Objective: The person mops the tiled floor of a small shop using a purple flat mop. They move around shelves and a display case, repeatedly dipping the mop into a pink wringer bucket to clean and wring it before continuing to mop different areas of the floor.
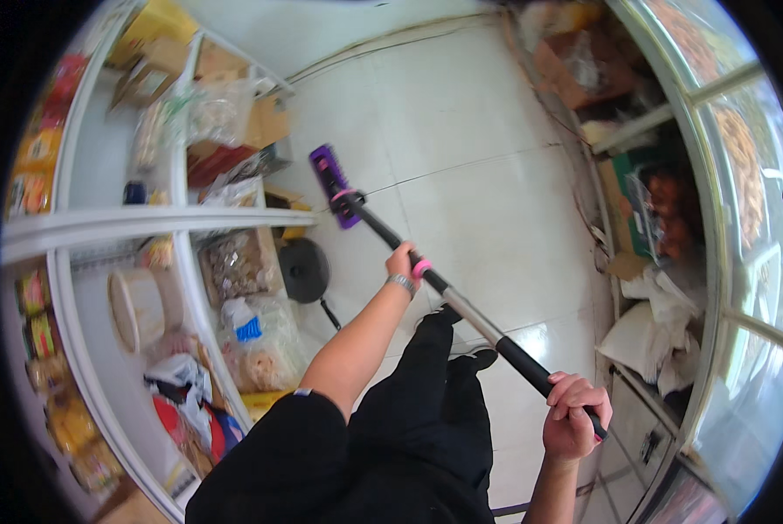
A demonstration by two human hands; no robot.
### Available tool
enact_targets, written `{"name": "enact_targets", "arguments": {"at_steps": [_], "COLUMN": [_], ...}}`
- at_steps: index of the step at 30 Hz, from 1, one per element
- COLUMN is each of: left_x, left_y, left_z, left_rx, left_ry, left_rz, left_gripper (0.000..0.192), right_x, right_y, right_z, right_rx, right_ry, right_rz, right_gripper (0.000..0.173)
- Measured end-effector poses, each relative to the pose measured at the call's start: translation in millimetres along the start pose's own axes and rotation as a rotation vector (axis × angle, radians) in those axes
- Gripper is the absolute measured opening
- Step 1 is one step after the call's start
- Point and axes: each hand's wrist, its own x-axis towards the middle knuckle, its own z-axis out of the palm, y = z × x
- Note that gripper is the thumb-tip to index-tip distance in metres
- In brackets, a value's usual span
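A long-handled floor brush with a purple bristled head and a black and silver telescopic pole slants across the view. My left hand wraps the black upper pole beside a pink ring, with a metal-banded watch on the wrist. Around the black grip at the pole's near end, my right hand is closed. The brush head lies at the far left of the white tiled floor, close to the shelving; whether it presses on the tiles I cannot tell.
White shelves with bags, boxes and a plastic tub line the left. A black frying pan is on the floor beside them. On the right stand a glass-fronted case, a white sack and a loose cable along its base.
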Motion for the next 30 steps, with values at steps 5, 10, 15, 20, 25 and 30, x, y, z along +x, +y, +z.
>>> {"name": "enact_targets", "arguments": {"at_steps": [5,10,15,20,25,30], "left_x": [-51.3,-107.4,-146.4,-175.3,-237.8,-303.9], "left_y": [-68.0,-122.9,-167.1,-233.7,-326.2,-449.5], "left_z": [13.8,77.9,151.1,187.6,166.4,72.8], "left_rx": [-0.039,0.105,0.148,0.343,0.57,0.531], "left_ry": [0.103,-0.025,-0.31,-0.563,-0.614,-0.644], "left_rz": [-0.157,-0.275,-0.343,-0.427,-0.504,-0.51], "left_gripper": [0.014,0.013,0.017,0.016,0.017,0.011], "right_x": [-8.4,-44.8,-77.7,-114.0,-183.3,-297.9], "right_y": [-49.9,-96.4,-117.8,-140.1,-179.7,-221.1], "right_z": [-38.9,-70.7,-75.7,-94.9,-167.9,-265.2], "right_rx": [-0.008,-0.068,-0.239,-0.501,-0.536,-0.546], "right_ry": [0.211,0.414,0.402,0.26,0.175,0.168], "right_rz": [0.009,-0.119,-0.272,-0.235,-0.227,-0.251], "right_gripper": [0.005,0.005,0.009,0.017,0.003,0.008]}}
